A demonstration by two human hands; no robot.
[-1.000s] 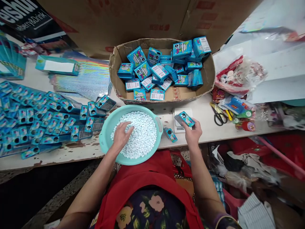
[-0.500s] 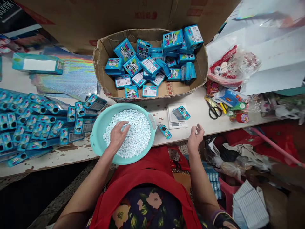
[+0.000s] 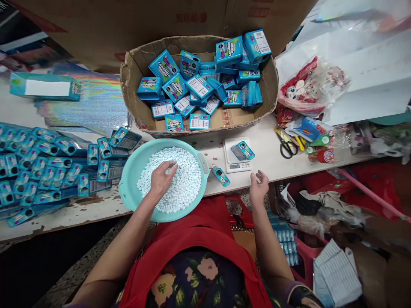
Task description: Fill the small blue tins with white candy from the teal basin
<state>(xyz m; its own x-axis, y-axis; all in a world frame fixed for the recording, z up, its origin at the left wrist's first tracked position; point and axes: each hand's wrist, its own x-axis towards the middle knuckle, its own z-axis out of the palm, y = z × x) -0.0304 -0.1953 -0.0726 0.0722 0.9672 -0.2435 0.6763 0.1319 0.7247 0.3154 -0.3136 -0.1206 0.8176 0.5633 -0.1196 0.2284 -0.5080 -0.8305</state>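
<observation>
A turquoise bowl [image 3: 128,182] with a side handle holds many small white-blue candies [image 3: 183,188]. Over those candies is my left hand [image 3: 161,179], thumb and forefinger drawn close together in a pinch; whatever lies between them is too small to make out. My right hand [image 3: 258,188] hovers at the table's front edge, palm turned inward, fingers loosely curled and apart, nothing in it. Just beyond it, a blue candy box [image 3: 243,151] with a round hole lies on a white digital scale [image 3: 240,167]. Beside the scale rests another small blue box [image 3: 221,176], its end flap raised.
Behind the bowl stands a cut-down carton [image 3: 139,113] of blue candy boxes. Several more holed boxes [image 3: 48,162] crowd the table's left side. At right are scissors [image 3: 287,147], a bagged red toy [image 3: 300,92] and a small jar [image 3: 326,156].
My right hand has come slightly left and lower, nearer the scale. My left hand stays over the candies with its thumb and forefinger a little closer. The view has shifted slightly.
</observation>
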